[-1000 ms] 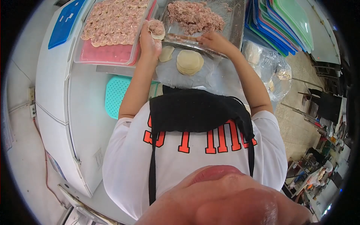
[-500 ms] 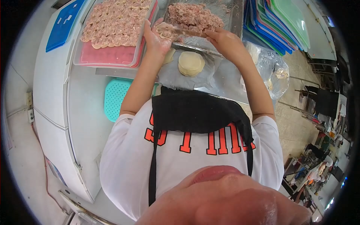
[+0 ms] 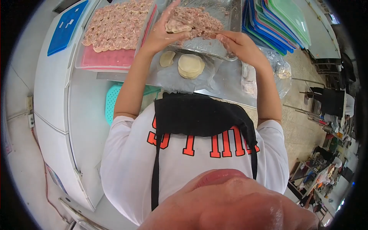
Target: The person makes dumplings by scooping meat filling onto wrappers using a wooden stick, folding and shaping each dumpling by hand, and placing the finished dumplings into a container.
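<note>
Two bare hands are above the rectangular silver metal tray (image 3: 210,46). Left hand (image 3: 163,33) is open, with fingers spread, and carries one round pale dough wrapper with pink minced filling (image 3: 178,26). Right hand (image 3: 239,46) is closed on the end of a thin brown flat stick (image 3: 206,29), which points toward this wrapper. Nearer to the body, one stack of pale round wrappers (image 3: 190,65) lies on clear plastic sheet (image 3: 207,78).

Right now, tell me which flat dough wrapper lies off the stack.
The loose wrapper left of the stack, nearer the left hand; the other flat ones are piled together.
</note>
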Demonstrator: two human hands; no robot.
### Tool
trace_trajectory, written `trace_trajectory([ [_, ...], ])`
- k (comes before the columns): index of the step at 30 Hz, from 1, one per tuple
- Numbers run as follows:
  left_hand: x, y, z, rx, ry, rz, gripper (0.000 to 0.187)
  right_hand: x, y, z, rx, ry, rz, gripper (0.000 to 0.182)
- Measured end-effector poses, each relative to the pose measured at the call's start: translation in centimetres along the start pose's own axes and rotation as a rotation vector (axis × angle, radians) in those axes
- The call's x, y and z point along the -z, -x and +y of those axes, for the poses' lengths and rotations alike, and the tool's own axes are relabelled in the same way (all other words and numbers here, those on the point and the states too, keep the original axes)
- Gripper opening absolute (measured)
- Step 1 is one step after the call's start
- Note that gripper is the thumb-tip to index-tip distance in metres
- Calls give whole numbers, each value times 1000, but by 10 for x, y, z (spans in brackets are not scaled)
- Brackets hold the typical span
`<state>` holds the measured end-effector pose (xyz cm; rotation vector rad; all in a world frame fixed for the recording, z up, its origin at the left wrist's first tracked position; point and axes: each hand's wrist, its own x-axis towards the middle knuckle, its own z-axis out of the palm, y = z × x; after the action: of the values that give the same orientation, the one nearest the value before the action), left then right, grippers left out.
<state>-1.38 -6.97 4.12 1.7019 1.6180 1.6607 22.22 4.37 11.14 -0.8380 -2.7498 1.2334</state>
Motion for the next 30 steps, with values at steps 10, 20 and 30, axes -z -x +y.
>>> trace_trajectory([
  [10,-8,-12,-17,-8,-174,-416,35,8,-7,47,240,248,149,31],
  [20,-24,-18,-8,405,-5,-210,52,-6,-44,148,70,462,252,25],
  [30,-29,-27,26,124,-220,-372,43,-1,-7,83,325,-194,123,34],
])
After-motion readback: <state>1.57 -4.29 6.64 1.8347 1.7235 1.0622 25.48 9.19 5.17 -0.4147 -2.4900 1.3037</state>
